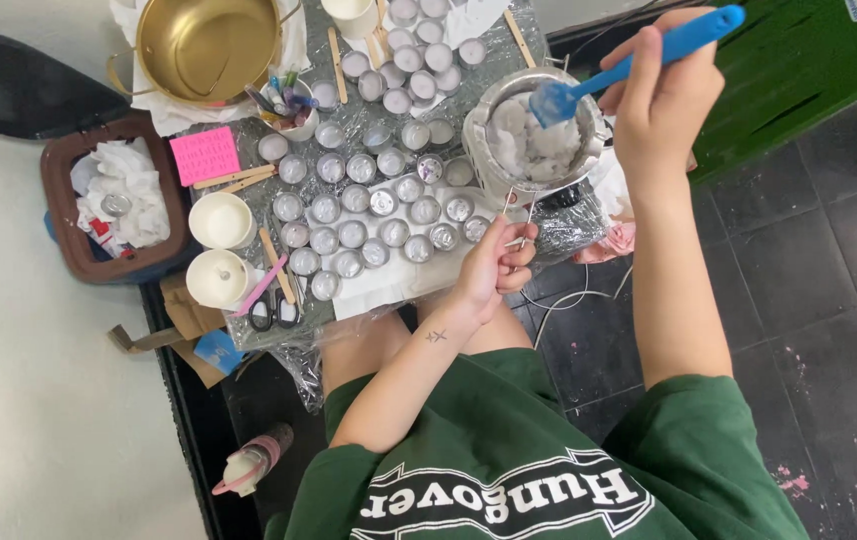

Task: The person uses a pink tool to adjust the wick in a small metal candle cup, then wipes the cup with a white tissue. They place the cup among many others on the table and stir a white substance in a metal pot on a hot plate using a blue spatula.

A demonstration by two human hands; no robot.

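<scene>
Your right hand (661, 95) grips a blue spatula (639, 60), fingers wrapped around its handle, blade in the metal pot (539, 130) of white wax chunks. Your left hand (497, 265) pinches the pot's wire handle (517, 215). Small foil cups (379, 205) crowd the table just beside; 2 white candles (219, 250) stand farther left.

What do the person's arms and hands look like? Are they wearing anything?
Both arms are bare below short dark green sleeves. The left hand and right hand wear no gloves, and no rings show. The left forearm has a small dark mark near the wrist, like a tattoo.
</scene>
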